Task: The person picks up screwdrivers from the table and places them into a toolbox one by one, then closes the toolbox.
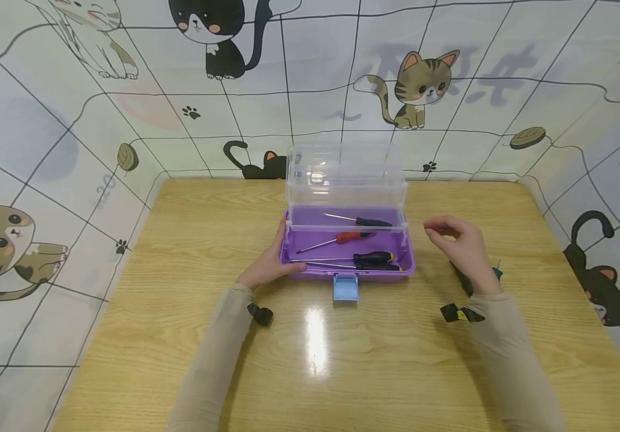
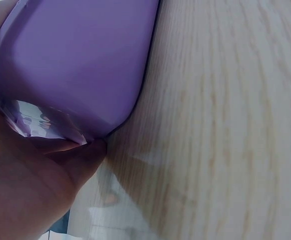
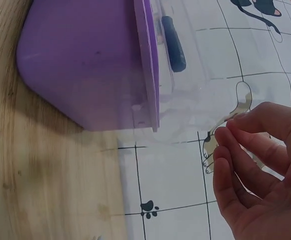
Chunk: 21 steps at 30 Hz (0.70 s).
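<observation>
A purple toolbox (image 1: 347,276) with a raised clear lid (image 1: 344,174) and a light blue latch (image 1: 346,288) stands on the table. My left hand (image 1: 269,264) grips its left end, thumb along the front corner; the left wrist view shows the purple wall close up beside this hand. Inside lie a black-handled screwdriver (image 1: 371,222) at the back, a red-and-black screwdriver (image 1: 347,237) in the middle, and two black-and-yellow screwdrivers (image 1: 374,257) along the front. To the right of the box my right hand (image 1: 463,243) hovers, fingers loosely bent, thumb against the index finger, holding nothing.
Partly hidden under the right forearm, a dark object (image 1: 462,279) and a small green piece (image 1: 497,273) lie on the wooden table (image 1: 385,360). Cat-print cloth walls (image 1: 320,66) enclose the table behind and on both sides.
</observation>
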Each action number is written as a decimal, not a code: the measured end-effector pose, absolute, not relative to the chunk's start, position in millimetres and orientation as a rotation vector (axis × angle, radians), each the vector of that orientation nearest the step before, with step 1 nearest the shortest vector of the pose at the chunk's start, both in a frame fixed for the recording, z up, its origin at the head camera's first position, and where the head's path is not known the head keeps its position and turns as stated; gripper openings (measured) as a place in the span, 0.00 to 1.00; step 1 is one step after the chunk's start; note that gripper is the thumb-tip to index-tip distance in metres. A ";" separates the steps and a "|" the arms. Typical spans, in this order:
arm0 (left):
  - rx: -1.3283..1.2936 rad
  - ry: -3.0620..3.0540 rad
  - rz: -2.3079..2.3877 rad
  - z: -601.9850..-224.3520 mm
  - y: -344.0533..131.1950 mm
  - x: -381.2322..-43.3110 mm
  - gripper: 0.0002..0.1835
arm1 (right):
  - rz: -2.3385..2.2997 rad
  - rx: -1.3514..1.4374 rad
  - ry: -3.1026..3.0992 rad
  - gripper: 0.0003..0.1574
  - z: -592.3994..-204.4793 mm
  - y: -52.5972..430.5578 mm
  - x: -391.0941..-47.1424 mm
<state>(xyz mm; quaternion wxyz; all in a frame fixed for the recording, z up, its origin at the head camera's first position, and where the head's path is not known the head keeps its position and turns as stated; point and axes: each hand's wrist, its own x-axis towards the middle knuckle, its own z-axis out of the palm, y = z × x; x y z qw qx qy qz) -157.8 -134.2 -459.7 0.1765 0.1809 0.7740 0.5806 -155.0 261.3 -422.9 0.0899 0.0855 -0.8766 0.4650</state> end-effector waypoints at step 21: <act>0.488 2.166 1.700 -485.7 -136.4 -168.6 0.63 | 1.482 0.024 -2.564 0.16 -487.5 310.8 -142.3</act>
